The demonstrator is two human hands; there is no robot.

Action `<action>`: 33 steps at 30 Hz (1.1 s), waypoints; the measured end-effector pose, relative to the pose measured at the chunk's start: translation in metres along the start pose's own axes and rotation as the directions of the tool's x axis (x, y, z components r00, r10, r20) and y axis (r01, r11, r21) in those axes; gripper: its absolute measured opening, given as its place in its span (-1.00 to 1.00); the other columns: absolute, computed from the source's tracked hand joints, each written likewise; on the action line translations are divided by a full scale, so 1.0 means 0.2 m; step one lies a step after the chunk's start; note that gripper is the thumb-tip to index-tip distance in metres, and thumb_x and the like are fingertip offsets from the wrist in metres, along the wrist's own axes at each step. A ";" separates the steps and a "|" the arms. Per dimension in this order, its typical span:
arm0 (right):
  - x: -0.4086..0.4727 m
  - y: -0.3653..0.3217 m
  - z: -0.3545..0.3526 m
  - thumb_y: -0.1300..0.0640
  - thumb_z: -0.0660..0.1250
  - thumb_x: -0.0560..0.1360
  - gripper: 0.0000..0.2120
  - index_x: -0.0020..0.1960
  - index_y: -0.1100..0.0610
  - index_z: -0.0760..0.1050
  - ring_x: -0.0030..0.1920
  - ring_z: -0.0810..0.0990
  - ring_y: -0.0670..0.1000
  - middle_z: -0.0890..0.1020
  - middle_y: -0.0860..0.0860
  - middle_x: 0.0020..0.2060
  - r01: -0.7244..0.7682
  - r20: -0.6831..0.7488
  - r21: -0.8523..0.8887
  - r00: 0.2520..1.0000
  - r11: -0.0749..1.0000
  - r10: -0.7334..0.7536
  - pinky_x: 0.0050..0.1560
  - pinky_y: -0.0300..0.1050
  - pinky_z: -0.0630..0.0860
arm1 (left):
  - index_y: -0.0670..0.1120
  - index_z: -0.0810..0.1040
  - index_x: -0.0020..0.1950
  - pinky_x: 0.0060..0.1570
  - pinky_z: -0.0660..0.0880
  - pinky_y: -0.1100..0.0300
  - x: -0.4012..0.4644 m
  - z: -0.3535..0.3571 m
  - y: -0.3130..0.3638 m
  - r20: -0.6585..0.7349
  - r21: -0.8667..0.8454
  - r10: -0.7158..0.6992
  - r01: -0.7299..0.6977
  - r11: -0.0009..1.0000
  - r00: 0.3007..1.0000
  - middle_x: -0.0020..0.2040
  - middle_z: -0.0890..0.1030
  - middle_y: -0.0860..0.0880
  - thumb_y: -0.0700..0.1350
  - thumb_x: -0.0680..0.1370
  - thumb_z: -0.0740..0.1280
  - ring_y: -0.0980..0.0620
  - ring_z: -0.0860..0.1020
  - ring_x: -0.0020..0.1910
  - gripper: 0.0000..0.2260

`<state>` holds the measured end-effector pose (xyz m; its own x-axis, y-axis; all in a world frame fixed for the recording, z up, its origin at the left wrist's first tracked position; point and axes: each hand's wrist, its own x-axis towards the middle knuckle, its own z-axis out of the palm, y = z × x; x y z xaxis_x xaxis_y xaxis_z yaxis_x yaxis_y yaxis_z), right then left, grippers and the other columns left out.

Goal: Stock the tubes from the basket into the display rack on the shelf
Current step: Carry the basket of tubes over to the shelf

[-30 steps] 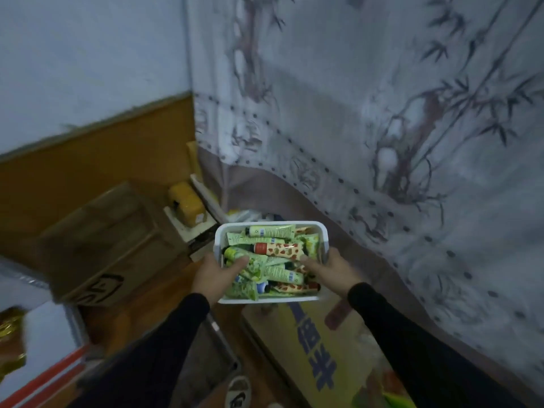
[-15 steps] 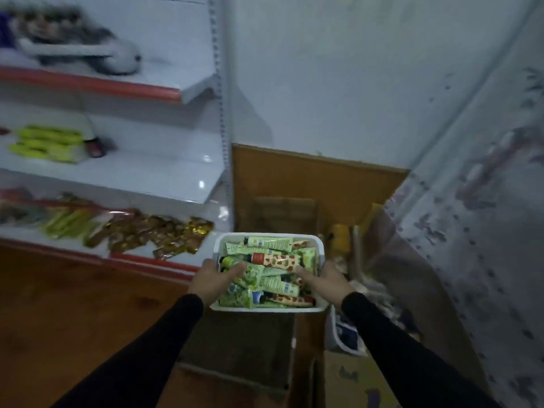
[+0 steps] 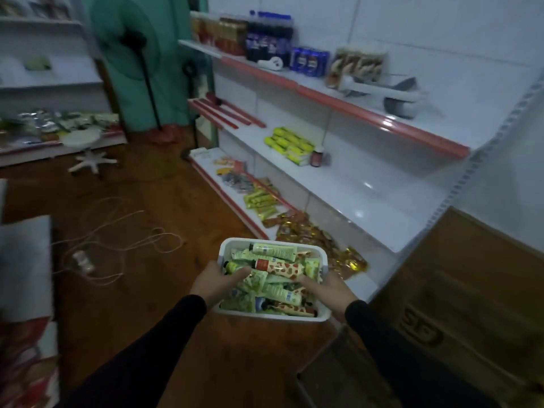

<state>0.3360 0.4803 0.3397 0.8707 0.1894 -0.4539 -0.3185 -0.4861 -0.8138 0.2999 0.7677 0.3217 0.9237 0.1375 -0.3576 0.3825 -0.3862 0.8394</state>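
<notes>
Stocking not yet begun: basket (image 3: 321,314) full of tubes (image 3: 273,278), carried before shelf (image 3: 338,184), gripped at its sides by left hand (image 3: 215,282) and right hand (image 3: 331,291); no display rack identifiable, all tubes left to place.

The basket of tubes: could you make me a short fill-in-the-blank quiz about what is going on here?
1. The white basket is held by ____ hands, the left hand and the right hand.
2. The basket holds many ____, mostly green.
3. The dark drink bottles stand on the ____ shelf.
4. The floor looks like ____.

Missing words: both; tubes; top; wood
</notes>
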 end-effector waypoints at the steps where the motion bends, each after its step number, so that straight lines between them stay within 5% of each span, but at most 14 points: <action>1: 0.06 -0.10 0.10 -0.36 0.42 0.32 -0.39 0.24 -0.06 0.46 0.08 0.65 -0.07 0.65 -0.12 0.10 0.021 0.039 -0.016 0.999 1.000 -0.021 0.16 0.00 0.59 | -0.07 0.60 0.12 -0.06 0.65 -0.12 0.01 -0.12 -0.03 -0.028 -0.006 -0.007 0.007 1.000 1.000 -0.03 0.69 -0.13 0.50 0.21 0.43 -0.08 0.70 -0.12 -0.25; 5: 0.34 -0.45 0.46 -0.31 0.37 0.41 -0.44 0.29 -0.03 0.45 0.11 0.62 -0.07 0.63 -0.12 0.14 0.106 0.164 -0.105 0.983 0.989 -0.088 0.18 0.00 0.57 | -0.05 0.58 0.14 -0.08 0.66 -0.04 0.09 -0.56 -0.17 -0.139 -0.076 -0.064 0.054 0.996 0.988 -0.03 0.71 -0.04 0.39 0.33 0.46 0.05 0.70 -0.15 -0.39; 9: 0.77 -0.65 0.78 -0.58 0.35 0.15 0.09 0.47 0.04 0.25 0.19 0.59 -0.03 0.53 -0.04 0.30 0.125 0.258 -0.193 0.963 0.973 -0.072 0.19 0.01 0.56 | -0.04 0.52 0.23 -0.10 0.66 -0.05 0.24 -0.94 -0.37 -0.252 -0.136 -0.161 0.129 0.982 0.954 -0.01 0.69 -0.03 0.54 0.18 0.42 0.05 0.70 -0.14 -0.15; 11: 0.92 -0.81 0.94 -0.56 0.34 0.17 -0.02 0.38 0.05 0.36 0.11 0.62 -0.03 0.60 -0.03 0.21 0.158 0.310 -0.227 0.947 0.961 -0.083 0.14 0.00 0.59 | -0.02 0.51 0.23 -0.08 0.65 -0.09 0.31 -1.10 -0.44 -0.303 -0.150 -0.192 0.153 0.977 0.934 -0.02 0.69 -0.03 0.56 0.18 0.41 0.02 0.70 -0.13 -0.15; 14: 1.10 -1.08 1.16 -0.27 0.36 0.44 -0.54 0.20 0.00 0.52 0.01 0.66 -0.08 0.67 -0.07 0.06 0.227 0.420 -0.233 0.901 0.946 -0.112 0.10 -0.06 0.60 | -0.01 0.55 0.17 -0.03 0.64 -0.11 0.47 -1.33 -0.52 -0.363 -0.172 -0.239 0.188 0.967 0.900 -0.03 0.70 -0.07 0.56 0.16 0.40 -0.03 0.69 -0.11 -0.18; 16: 1.30 -1.22 1.28 -0.18 0.36 0.50 -0.65 0.18 -0.01 0.54 0.01 0.66 -0.10 0.68 -0.08 0.05 0.253 0.467 -0.211 0.875 0.944 -0.130 0.10 -0.09 0.60 | -0.02 0.56 0.15 -0.03 0.65 -0.05 0.61 -1.48 -0.59 -0.400 -0.196 -0.269 0.205 0.959 0.876 -0.04 0.69 -0.04 0.56 0.17 0.40 0.00 0.68 -0.11 -0.20; 21: 1.90 -1.53 1.59 -0.51 0.39 0.17 -0.14 0.30 -0.02 0.43 0.07 0.65 -0.06 0.64 -0.10 0.12 0.279 0.544 -0.241 0.832 0.930 -0.108 0.10 0.00 0.61 | -0.04 0.55 0.21 -0.12 0.62 0.14 0.97 -1.84 -0.62 -0.478 -0.284 -0.339 0.223 0.932 0.810 -0.01 0.70 0.03 0.44 0.28 0.45 0.09 0.68 -0.09 -0.29; 26: 2.44 -1.88 1.91 -0.58 0.39 0.09 0.02 0.35 0.01 0.38 0.10 0.65 -0.04 0.63 -0.08 0.15 0.292 0.582 -0.269 0.809 0.918 -0.087 0.09 0.01 0.62 | -0.06 0.53 0.18 -0.03 0.65 -0.05 1.31 -2.25 -0.69 -0.516 -0.406 -0.399 0.194 0.893 0.758 -0.03 0.71 -0.02 0.42 0.24 0.50 0.02 0.71 -0.09 -0.28; 29: 2.67 -2.11 2.12 -0.56 0.40 0.11 -0.02 0.35 0.01 0.39 0.11 0.64 -0.02 0.63 -0.05 0.17 0.311 0.599 -0.282 0.796 0.908 -0.087 0.11 0.02 0.61 | -0.01 0.53 0.18 -0.03 0.65 -0.03 1.55 -2.53 -0.77 -0.516 -0.448 -0.434 0.199 0.872 0.739 -0.01 0.72 0.00 0.47 0.18 0.49 0.03 0.71 -0.09 -0.23; 33: 2.91 -2.44 2.38 -0.39 0.42 0.28 -0.32 0.26 -0.02 0.49 0.04 0.68 -0.05 0.68 -0.07 0.07 0.343 0.632 -0.226 0.764 0.912 -0.130 0.12 0.03 0.61 | 0.00 0.53 0.21 -0.03 0.65 -0.03 1.93 -2.93 -0.92 -0.492 -0.458 -0.430 0.195 0.867 0.757 0.00 0.72 0.01 0.48 0.14 0.50 0.03 0.71 -0.08 -0.19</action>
<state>0.8204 1.2337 0.2995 0.4694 0.7475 -0.4700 0.0926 -0.5710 -0.8157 0.6006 1.4268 0.2698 0.5455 0.7193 -0.4301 0.5222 0.1097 0.8457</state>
